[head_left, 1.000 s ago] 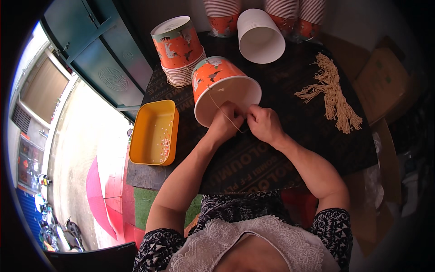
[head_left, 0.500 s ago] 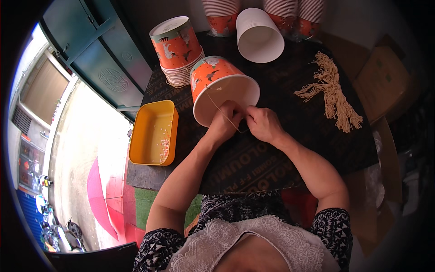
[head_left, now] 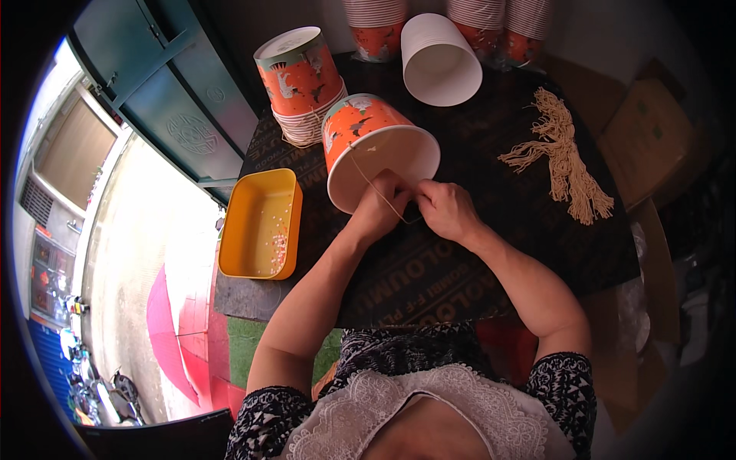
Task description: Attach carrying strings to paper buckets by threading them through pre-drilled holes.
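An orange paper bucket (head_left: 366, 115) with animal prints lies tilted on the dark table, its white-rimmed mouth facing me. A thin beige string (head_left: 365, 172) comes from the bucket's left side, crosses over my left wrist and loops up toward my right hand. My left hand (head_left: 380, 201) is at the mouth with its fingers curled just inside the rim; what they pinch is hidden. Close beside it, at the lower right of the rim, my right hand (head_left: 443, 205) is closed, thumb against forefinger, where the string's loop ends.
Left stands a yellow plastic tub (head_left: 259, 222) with small white and reddish bits. Behind it is a stack of upturned orange buckets (head_left: 295, 80). A white bucket (head_left: 441, 65) lies at the back, near more stacked buckets (head_left: 376, 31). A bundle of beige strings (head_left: 563, 157) lies right.
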Tool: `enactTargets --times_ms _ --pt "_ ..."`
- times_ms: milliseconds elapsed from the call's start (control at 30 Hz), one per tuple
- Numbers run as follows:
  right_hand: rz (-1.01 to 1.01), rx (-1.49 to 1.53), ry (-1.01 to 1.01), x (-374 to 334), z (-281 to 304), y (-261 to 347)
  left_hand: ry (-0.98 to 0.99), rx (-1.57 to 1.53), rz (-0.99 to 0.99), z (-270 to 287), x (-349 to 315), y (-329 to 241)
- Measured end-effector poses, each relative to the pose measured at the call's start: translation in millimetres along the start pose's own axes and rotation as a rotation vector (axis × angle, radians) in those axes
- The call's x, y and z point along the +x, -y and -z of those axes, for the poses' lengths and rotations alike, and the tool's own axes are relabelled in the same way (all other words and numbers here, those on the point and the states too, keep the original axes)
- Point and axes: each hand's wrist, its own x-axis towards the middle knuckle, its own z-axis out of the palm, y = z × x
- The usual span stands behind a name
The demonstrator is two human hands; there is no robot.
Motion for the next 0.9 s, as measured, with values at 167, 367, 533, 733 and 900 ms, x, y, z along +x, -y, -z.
enactTargets --times_ms 167,367,533,733,900 --pt "-0.014 0.012 -0.004 0.4 0.4 -0.4 0.004 -0.041 0.073 1.6 -1.3 -5.6" --pt "-0.014 0.041 -0.025 -0.2 0.4 0.2 0.000 -0.096 0.118 2.8 -2.3 -9.3" --pt "-0.019 0.035 -0.020 -0.6 0.1 0.2 0.026 -0.164 0.208 5.6 -3.2 -13.7" --pt "0.009 0.025 -0.041 -0.9 -1.7 -1.5 0.030 -0.197 0.231 5.3 -2.6 -12.4" --pt "0.041 0.007 -0.056 -1.4 -1.8 -0.7 0.028 -0.198 0.224 4.6 -2.3 -11.7"
